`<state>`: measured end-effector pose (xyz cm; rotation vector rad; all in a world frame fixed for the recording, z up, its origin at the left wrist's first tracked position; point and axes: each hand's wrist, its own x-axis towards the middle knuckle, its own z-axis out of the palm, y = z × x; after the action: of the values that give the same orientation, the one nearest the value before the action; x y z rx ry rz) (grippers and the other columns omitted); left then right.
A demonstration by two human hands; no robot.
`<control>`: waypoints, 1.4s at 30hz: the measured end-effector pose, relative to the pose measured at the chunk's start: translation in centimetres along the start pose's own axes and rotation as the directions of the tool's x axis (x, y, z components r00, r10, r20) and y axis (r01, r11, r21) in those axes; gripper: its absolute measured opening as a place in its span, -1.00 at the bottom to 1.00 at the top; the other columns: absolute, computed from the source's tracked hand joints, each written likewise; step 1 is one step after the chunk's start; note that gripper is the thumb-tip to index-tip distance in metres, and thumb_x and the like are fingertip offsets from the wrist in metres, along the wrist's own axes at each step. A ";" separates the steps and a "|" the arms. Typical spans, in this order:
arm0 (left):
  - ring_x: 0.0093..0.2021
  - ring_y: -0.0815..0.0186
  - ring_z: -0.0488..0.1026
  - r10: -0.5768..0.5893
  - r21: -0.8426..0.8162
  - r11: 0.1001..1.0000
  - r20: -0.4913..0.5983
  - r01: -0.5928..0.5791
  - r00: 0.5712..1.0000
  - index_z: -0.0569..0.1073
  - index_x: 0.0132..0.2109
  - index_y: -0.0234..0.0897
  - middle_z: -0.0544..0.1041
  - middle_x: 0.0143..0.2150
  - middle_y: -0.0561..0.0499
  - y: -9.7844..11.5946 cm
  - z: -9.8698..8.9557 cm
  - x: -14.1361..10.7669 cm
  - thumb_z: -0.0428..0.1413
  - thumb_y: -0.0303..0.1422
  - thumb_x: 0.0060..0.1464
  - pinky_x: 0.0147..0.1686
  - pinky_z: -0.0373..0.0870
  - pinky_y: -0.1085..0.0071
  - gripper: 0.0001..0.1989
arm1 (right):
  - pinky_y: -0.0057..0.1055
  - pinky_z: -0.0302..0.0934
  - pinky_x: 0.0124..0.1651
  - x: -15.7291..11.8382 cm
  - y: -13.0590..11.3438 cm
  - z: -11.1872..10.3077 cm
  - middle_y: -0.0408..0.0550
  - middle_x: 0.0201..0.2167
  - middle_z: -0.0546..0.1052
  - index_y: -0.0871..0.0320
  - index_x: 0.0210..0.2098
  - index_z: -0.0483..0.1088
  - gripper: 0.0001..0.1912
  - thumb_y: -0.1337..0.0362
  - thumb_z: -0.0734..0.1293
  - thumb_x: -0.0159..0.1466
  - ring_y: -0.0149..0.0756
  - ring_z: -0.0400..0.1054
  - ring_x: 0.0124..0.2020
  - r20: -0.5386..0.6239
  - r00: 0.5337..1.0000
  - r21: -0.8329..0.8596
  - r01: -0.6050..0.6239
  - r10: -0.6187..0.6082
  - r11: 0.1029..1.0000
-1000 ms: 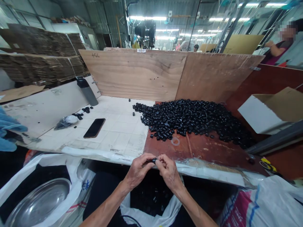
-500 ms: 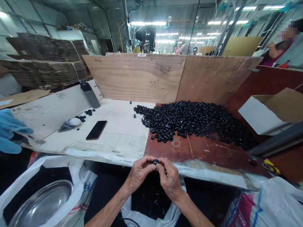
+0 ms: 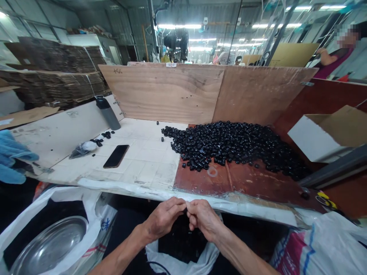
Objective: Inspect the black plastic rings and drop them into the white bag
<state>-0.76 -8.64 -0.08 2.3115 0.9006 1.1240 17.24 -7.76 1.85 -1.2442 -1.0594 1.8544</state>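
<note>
My left hand and my right hand meet at the fingertips just below the table's front edge, above a white sack lined with dark contents. Their fingers are curled together, and no small black piece shows between them. Beyond the edge lies a large heap of small black plastic parts on a reddish-brown board. Neither hand touches the heap.
A steel basin sits in a white bag at lower left, and a woven sack at lower right. On the tiled board are a phone and a grey bottle. Plywood panels stand behind. A person stands at upper right.
Both hands have dropped lower and closer to me, past the table edge. The black piece seen between the fingertips earlier no longer shows.
</note>
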 end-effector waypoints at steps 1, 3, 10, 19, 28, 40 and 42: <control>-0.05 0.20 0.50 0.013 -0.016 1.000 0.081 -0.012 0.997 0.40 0.11 -0.18 0.52 -0.03 -0.15 0.3 -0.8 0.1 -0.01 -0.56 0.24 -0.06 0.48 0.29 -0.65 | -0.46 0.13 -0.58 0.1 -0.2 -0.4 -0.26 -0.74 0.24 0.14 -0.57 0.26 -0.67 0.09 0.26 0.22 -0.45 0.11 -0.73 0.033 0.999 -0.115 -0.009 0.013 0.993; -0.11 0.22 0.50 -0.001 -0.065 0.998 0.240 0.018 0.971 0.44 0.03 -0.21 0.54 -0.10 -0.11 0.7 -2.5 1.0 0.09 -0.48 0.21 -0.11 0.48 0.32 -0.75 | -0.44 0.14 -0.53 0.8 -1.0 -1.3 -0.23 -0.72 0.27 0.15 -0.55 0.29 -0.73 0.16 0.25 0.23 -0.41 0.18 -0.69 0.043 0.994 -0.426 0.113 -0.104 0.898; -0.35 0.32 0.47 -0.493 0.059 0.859 -0.171 0.509 0.853 0.44 -0.12 -0.27 0.49 -0.20 0.00 -4.9 -2.9 8.4 0.15 -0.44 0.09 -0.23 0.47 0.34 -0.82 | -0.42 0.20 -0.31 8.2 -4.2 -2.6 0.05 -0.12 0.40 0.19 -0.08 0.34 -0.80 0.38 0.23 0.29 -0.27 0.40 -0.29 0.072 0.724 -0.954 0.251 -0.686 0.165; -0.07 0.20 0.52 -0.406 0.140 0.898 -0.104 0.417 0.908 0.51 -0.12 -0.20 0.60 -0.09 0.00 -10.2 -0.1 10.7 0.08 -0.58 0.05 0.05 0.39 0.24 -0.72 | -0.44 0.15 -0.37 12.1 -3.1 -2.9 0.04 -0.10 0.35 0.13 -0.01 0.31 -0.69 0.49 0.15 0.32 -0.29 0.40 -0.28 0.114 0.753 -0.993 0.093 -0.648 -0.067; -0.24 0.24 0.54 -0.601 -0.165 0.800 -0.205 0.578 0.773 0.53 -0.22 -0.25 0.61 -0.25 0.03 -7.6 -0.4 9.2 0.13 -0.43 0.05 -0.14 0.46 0.32 -0.87 | -0.41 0.17 -0.26 12.4 -2.8 -3.2 0.01 -0.21 0.45 0.16 -0.17 0.35 -0.83 0.46 0.18 0.31 -0.23 0.37 -0.23 0.129 0.698 -0.978 0.205 -0.704 0.025; 0.10 0.03 0.35 -0.321 0.314 0.785 -0.530 0.534 0.784 0.47 -0.01 -0.26 0.42 0.02 -0.18 -10.9 1.1 13.1 0.18 -0.29 0.11 0.13 0.34 0.09 -0.70 | -0.41 0.26 -0.27 9.9 -3.3 -5.5 -0.02 -0.27 0.46 0.17 -0.21 0.43 -0.83 0.37 0.20 0.29 -0.29 0.36 -0.35 -0.008 0.557 -0.747 0.549 -0.830 0.375; 0.27 -0.06 0.16 -0.262 0.411 0.714 -0.594 0.567 0.761 0.42 0.09 -0.28 0.26 0.22 -0.25 -13.0 -0.5 14.5 0.16 -0.21 0.15 0.25 0.17 0.00 -0.60 | -0.41 0.24 -0.29 9.7 -3.5 -5.2 -0.04 -0.29 0.46 0.17 -0.22 0.43 -0.83 0.37 0.21 0.28 -0.30 0.35 -0.37 0.040 0.559 -0.742 0.572 -0.828 0.350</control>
<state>0.81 10.82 0.07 2.0206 2.1269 1.3860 19.18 3.41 -0.18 -1.1016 -1.8024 0.4754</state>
